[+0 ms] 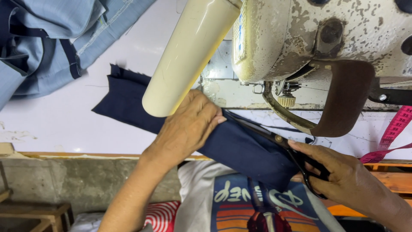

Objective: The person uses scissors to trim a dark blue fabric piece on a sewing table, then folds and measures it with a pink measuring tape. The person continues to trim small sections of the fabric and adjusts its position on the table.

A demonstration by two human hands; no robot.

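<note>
Lower right of the frame: your right hand [343,174] grips black scissors [296,157], blades pointing up-left | middle: navy cloth [231,144] runs long from lower right to upper left | your left hand [186,126] presses flat on it, nearer the blade tips.
</note>
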